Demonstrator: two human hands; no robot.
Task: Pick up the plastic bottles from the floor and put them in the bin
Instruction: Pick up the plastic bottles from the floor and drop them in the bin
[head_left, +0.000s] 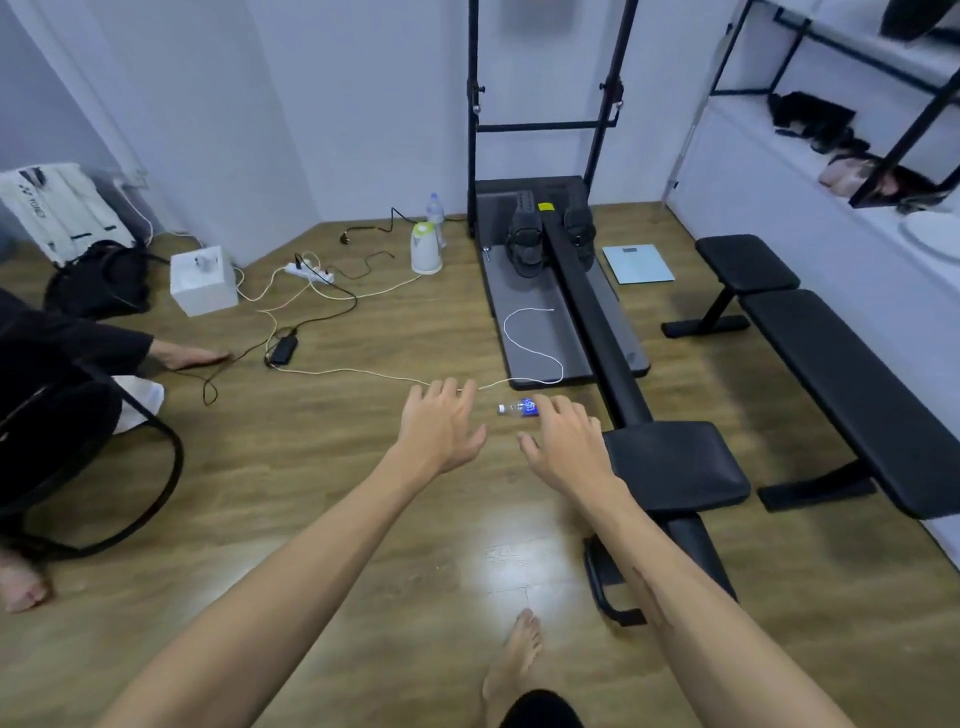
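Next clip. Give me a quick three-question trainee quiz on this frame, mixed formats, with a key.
1. True or false: the small bottle with the blue label stands upright on the wooden floor.
2. Multiple choice: which hand is nearest that bottle? A) left hand B) right hand C) neither is in view
3. Fill in: a second, taller clear bottle stands by the wall behind the white and green ______.

Key: 1 false, it lies on its side with the cap pointing left. 2 B, its fingers reach over the bottle, no grip yet; both hands are open. 3 kettle.
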